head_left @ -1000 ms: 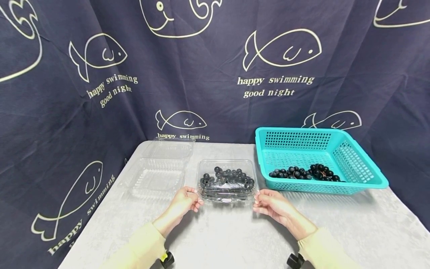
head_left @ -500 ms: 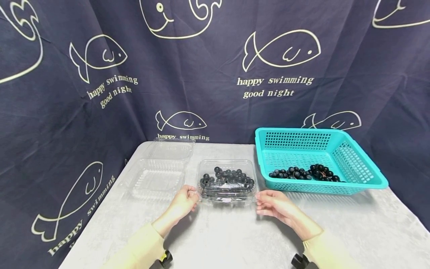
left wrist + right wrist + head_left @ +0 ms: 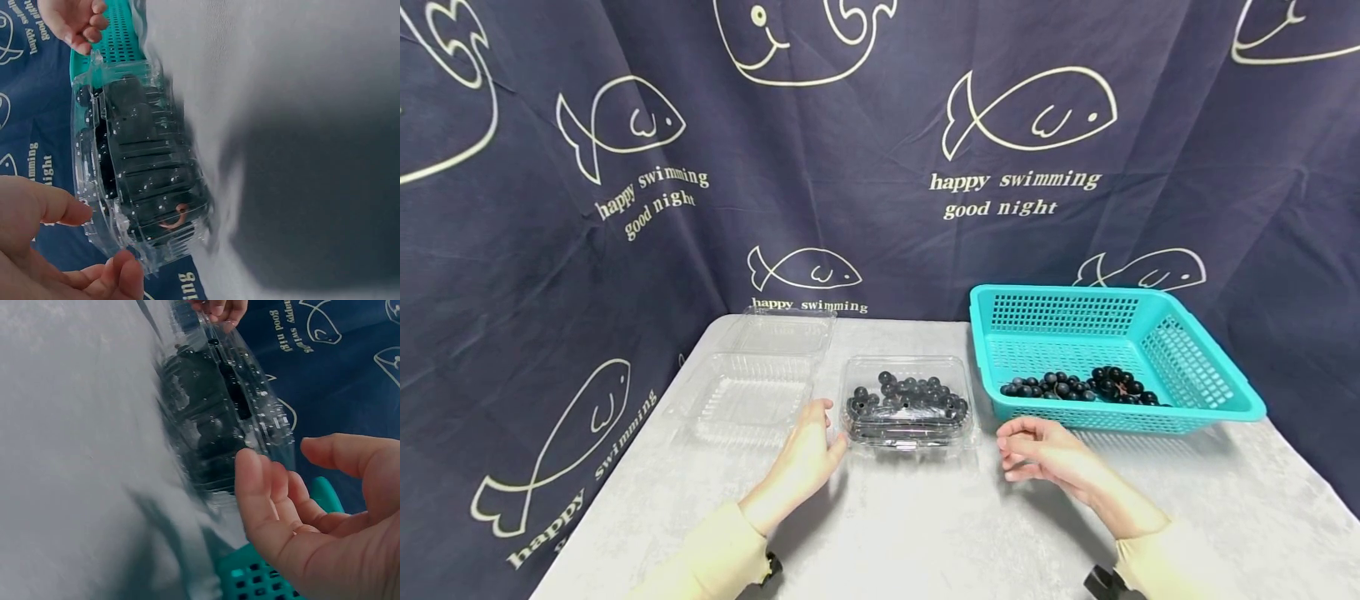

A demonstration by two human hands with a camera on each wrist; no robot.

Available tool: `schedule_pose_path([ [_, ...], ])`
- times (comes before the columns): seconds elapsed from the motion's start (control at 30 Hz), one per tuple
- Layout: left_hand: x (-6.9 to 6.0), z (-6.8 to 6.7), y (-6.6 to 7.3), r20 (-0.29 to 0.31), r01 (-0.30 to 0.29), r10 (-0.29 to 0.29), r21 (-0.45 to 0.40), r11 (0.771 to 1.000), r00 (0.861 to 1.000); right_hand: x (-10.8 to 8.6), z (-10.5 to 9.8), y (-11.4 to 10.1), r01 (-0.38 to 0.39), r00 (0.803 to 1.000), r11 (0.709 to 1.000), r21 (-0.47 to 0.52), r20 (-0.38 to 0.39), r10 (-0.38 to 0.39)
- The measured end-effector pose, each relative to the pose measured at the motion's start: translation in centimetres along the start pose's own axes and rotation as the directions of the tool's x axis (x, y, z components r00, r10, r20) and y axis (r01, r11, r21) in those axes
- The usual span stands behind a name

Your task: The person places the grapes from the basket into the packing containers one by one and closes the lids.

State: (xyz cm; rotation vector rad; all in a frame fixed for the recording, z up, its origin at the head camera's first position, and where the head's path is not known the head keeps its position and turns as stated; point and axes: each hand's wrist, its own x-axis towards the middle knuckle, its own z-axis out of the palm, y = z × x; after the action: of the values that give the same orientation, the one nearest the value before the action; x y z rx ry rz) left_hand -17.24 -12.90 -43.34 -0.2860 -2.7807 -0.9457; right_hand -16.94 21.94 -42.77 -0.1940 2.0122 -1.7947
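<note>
A clear plastic clamshell box (image 3: 906,433) with its lid down stands mid-table, dark grapes (image 3: 910,392) showing through it. My left hand (image 3: 805,454) is at the box's left front corner, thumb and fingers spread apart; in the left wrist view its fingertips (image 3: 128,269) are close to the box rim, and I cannot tell whether they touch. Off the box's right side, my right hand (image 3: 1048,458) hovers with loosely bent fingers and holds nothing. The right wrist view shows a gap between its thumb and fingers (image 3: 250,481).
To the left lies a second clear clamshell box (image 3: 752,400), its lid (image 3: 782,332) folded back. At the right stands a turquoise plastic basket (image 3: 1210,412) with bunches of dark grapes (image 3: 1067,385) in it. A dark fish-print curtain (image 3: 887,167) hangs behind the table.
Both hands have come off the box's front corners. The right hand has moved away to the right; the left hand's thumb and fingers have spread. The box has stayed in place.
</note>
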Motion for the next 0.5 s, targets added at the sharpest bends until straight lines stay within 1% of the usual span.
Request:
schedule_pose_path([
  [0.07, 0.0, 0.0, 0.2, -0.035, -0.037, 0.038, 0.042, 0.998, 0.999, -0.3, -0.1, -0.4, 0.014, 1.000, 0.998, -0.058, -0.018, -0.015],
  [0.13, -0.1, -0.1, 0.5, -0.061, -0.081, 0.086, 0.082, 0.993, 0.994, -0.6, -0.1, -0.8, 0.049, 0.998, 0.990, -0.132, -0.036, -0.054],
  [0.2, -0.1, 0.0, 0.7, -0.083, -0.126, 0.137, 0.125, 0.984, 0.987, -0.8, -0.1, -1.2, 0.074, 0.993, 0.975, -0.208, -0.072, -0.091],
  [0.23, -0.1, 0.1, 0.9, -0.092, -0.147, 0.161, 0.150, 0.978, 0.983, -0.9, -0.1, -1.4, 0.091, 0.989, 0.962, -0.257, -0.090, -0.117],
  [0.3, -0.1, 0.2, 1.2, -0.106, -0.189, 0.214, 0.200, 0.961, 0.971, -1.2, -0.1, -1.8, 0.125, 0.977, 0.922, -0.367, -0.118, -0.180],
  [0.37, 0.0, 0.4, 1.5, -0.118, -0.231, 0.267, 0.252, 0.940, 0.957, -1.3, 0.0, -2.1, 0.157, 0.957, 0.867, -0.473, -0.145, -0.252],
  [0.47, 0.2, 0.8, 2.1, -0.112, -0.285, 0.337, 0.328, 0.901, 0.935, -1.6, 0.2, -2.7, 0.204, 0.914, 0.766, -0.609, -0.162, -0.372],
  [0.5, 0.2, 0.9, 2.3, -0.106, -0.303, 0.358, 0.345, 0.888, 0.928, -1.6, 0.3, -2.8, 0.214, 0.899, 0.740, -0.637, -0.168, -0.405],
])
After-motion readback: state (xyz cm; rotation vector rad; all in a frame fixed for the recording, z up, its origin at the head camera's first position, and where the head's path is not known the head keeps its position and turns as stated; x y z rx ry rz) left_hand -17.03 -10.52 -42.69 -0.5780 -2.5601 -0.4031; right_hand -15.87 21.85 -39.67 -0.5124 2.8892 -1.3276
